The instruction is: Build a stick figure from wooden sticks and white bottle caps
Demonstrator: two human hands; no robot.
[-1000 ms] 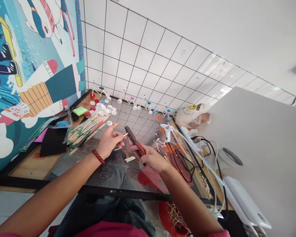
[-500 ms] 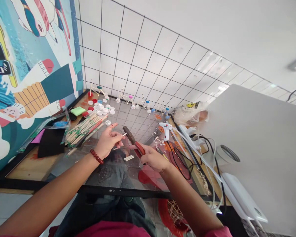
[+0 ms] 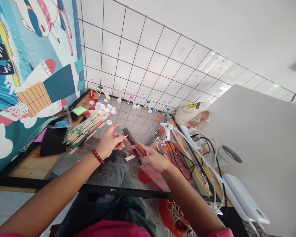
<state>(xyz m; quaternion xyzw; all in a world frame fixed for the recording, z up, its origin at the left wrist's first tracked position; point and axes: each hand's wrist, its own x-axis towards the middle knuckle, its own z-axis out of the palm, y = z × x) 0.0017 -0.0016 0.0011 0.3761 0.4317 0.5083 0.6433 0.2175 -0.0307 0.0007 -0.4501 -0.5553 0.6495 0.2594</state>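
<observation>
My left hand [image 3: 109, 142], with a red bead bracelet at the wrist, pinches a short pale wooden stick [image 3: 123, 137] between thumb and fingers above the glass table [image 3: 106, 171]. My right hand [image 3: 151, 158] grips red-handled pliers [image 3: 134, 144], whose dark jaws point up and left toward the stick's tip. The two handles show slightly spread. A few cut stick pieces [image 3: 130, 158] lie on the glass just below the pliers.
A bundle of long sticks [image 3: 85, 129] and several bottle caps [image 3: 101, 107] lie at the left rear. Small stick-and-cap models [image 3: 128, 98] stand along the tiled wall. A white glue gun [image 3: 166, 129], black cables [image 3: 185, 161] and a plastic bag [image 3: 191, 113] sit right.
The pliers' handles have spread a little and the jaws have come closer to the stick's end. Both hands stay in nearly the same place.
</observation>
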